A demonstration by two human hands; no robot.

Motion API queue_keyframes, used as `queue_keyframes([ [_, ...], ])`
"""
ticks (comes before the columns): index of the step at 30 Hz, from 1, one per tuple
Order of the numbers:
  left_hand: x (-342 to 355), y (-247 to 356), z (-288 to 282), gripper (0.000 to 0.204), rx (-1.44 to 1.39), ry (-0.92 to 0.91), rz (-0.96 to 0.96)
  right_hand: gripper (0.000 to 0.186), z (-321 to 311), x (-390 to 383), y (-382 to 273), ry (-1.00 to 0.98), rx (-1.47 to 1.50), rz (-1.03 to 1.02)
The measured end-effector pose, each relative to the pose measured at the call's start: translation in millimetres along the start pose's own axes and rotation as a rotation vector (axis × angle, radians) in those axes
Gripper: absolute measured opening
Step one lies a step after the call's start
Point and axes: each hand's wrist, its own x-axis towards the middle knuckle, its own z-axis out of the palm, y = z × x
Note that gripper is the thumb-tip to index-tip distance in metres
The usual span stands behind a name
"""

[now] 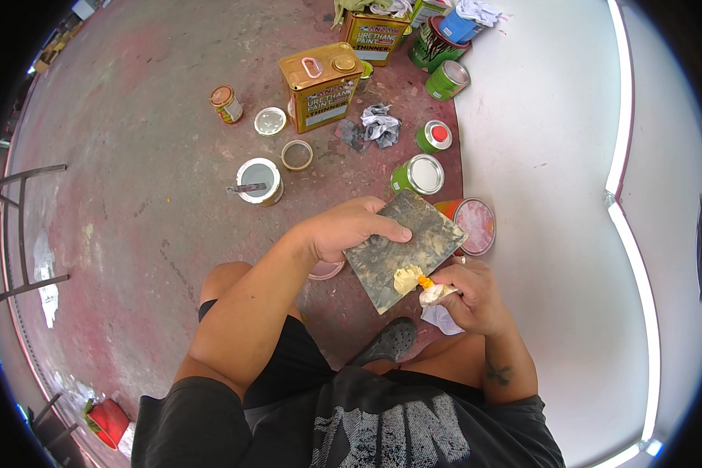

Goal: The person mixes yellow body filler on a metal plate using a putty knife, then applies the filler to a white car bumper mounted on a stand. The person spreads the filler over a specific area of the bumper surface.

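Note:
My left hand (351,234) grips a stained, dark square board (402,230), thumb on its upper face. A lump of pale yellow paste (405,278) lies on the board's lower part. In my right hand (472,300) is a small whitish, smeared object (437,293), seemingly a tube, with bright orange at its end touching the paste. Partly behind the board stands an orange can (473,226) with a pink top.
Green cans (417,175), large gold metal cans (320,105), an open white-rimmed can (259,173) with a stick, lids (270,121) and crumpled rags (381,125) are on the stained floor (156,195). A white panel (538,156) borders the right; dark metal bars (23,226) stand left.

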Motion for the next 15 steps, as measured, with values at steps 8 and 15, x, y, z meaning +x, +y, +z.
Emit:
queue_keyframes([
  [8, 1.4, -0.4, 0.2, 0.038, 0.051, 0.004, -0.007, 0.018, -1.0, -3.7, 0.4, -0.023, -0.010, 0.070],
  [15, 0.0, 9.3, 8.7, 0.041, 0.147, 0.003, -0.108, 0.021, -5.6, -8.8, 4.4, -0.110, -0.063, 0.143],
])
